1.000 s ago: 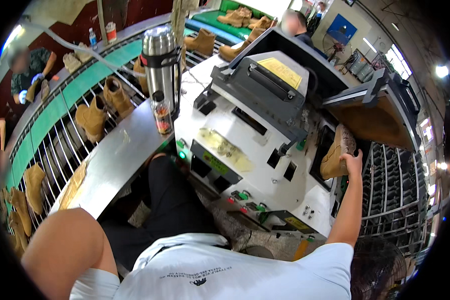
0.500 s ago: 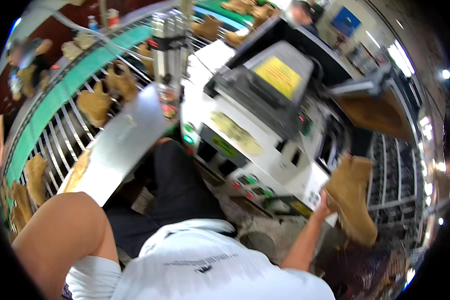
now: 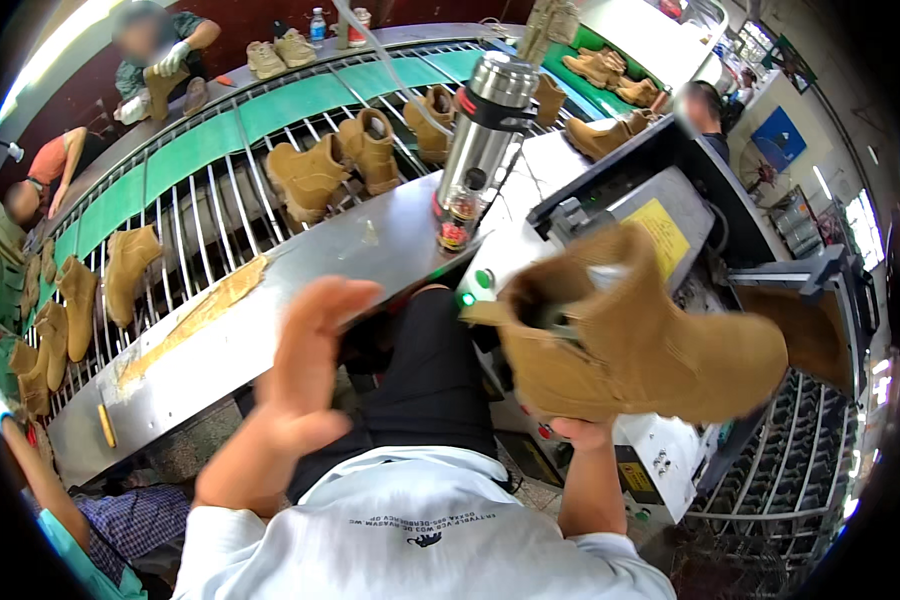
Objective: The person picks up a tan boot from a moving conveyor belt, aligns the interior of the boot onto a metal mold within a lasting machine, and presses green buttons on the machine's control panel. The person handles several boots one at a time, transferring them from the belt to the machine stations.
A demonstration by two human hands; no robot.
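Workshop: metal surface (image 3: 335,240) along a rod rack (image 3: 200,215); steel flask (image 3: 482,140) standing on the surface.
Tan boot (image 3: 655,350): raised before the machine (image 3: 680,440), toe to the right, hiding much of the machine; I cannot see the underside.
Right grip (image 3: 585,432): holding the boot from below, most fingers hidden.
Left grip (image 3: 315,365): wide, empty, apart from the boot, blurred to my view.
Lettering: small print on the white shirt (image 3: 420,560); yellow label (image 3: 662,232) on the machine part-covered, its text unreadable to me.
Cut off: another person's arm (image 3: 45,485) at the lower left rim.
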